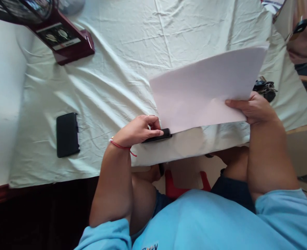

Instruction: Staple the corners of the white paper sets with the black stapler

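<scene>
Left hand [139,131] presses a black stapler [158,135] onto the corner of paper sheets [205,90]; right hand [252,109] grips their edge, keeping them aligned above the bench [111,80].

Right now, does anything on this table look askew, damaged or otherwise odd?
Nothing damaged or spilled. The cloth is heavily creased. The paper is held tilted by the right hand, one corner at the stapler under the left hand. The phone lies flat nearby.

Top: light-blue shirt [215,222] — short sleeves, dark lettering at lower edge, partly cut off
Shorts: dark navy [233,189]
Left wrist: red string bracelet [120,146] — loose tail
</scene>
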The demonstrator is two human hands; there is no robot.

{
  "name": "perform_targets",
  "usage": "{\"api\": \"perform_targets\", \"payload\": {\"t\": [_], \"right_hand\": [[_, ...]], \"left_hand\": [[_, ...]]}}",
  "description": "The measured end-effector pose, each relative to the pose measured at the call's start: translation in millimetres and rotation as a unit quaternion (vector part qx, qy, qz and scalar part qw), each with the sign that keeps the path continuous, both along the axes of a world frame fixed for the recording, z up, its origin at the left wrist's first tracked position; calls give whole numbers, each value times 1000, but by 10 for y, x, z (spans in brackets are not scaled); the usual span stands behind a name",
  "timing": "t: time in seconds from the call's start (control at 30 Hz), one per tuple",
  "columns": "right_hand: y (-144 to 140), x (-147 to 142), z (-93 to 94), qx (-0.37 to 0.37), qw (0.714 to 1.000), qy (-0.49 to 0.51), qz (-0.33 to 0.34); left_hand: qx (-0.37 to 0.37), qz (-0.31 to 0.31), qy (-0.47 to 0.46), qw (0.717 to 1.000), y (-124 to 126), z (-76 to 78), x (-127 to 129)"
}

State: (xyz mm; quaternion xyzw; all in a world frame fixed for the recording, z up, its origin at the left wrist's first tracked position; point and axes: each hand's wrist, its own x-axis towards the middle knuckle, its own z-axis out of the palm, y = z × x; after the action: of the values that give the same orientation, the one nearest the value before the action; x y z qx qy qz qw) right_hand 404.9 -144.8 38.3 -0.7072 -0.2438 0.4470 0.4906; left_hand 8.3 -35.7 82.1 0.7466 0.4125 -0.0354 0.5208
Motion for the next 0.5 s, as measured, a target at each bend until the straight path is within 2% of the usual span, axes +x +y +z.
{"api": "perform_targets", "payload": {"t": [0.07, 0.13, 0.23, 0.3, 0.33, 0.4, 0.5], "right_hand": [[37, -48, -10, 25, 999, 3, -30], [74, -100, -15, 56, 997, 11, -57], [112, -169, -11, 84, 993, 27, -73], [124, -202, -1, 95, 992, 36, -75], [126, -216, 6, 100, 991, 41, -78], [127, -239, 21, 105, 989, 52, -85], [124, -264, 39, 108, 988, 60, -91]], "left_hand": [[-9, 9, -18, 1000, -7, 2, -31], [11, 58, -45, 997, -8, -18, -36], [74, 219, -110, 967, 7, -118, -4], [75, 318, -142, 934, 21, -207, 32], [58, 348, -150, 923, 26, -246, 51], [18, 370, -163, 914, 24, -297, 87], [-11, 332, -186, 925, 0, -305, 122]]}}
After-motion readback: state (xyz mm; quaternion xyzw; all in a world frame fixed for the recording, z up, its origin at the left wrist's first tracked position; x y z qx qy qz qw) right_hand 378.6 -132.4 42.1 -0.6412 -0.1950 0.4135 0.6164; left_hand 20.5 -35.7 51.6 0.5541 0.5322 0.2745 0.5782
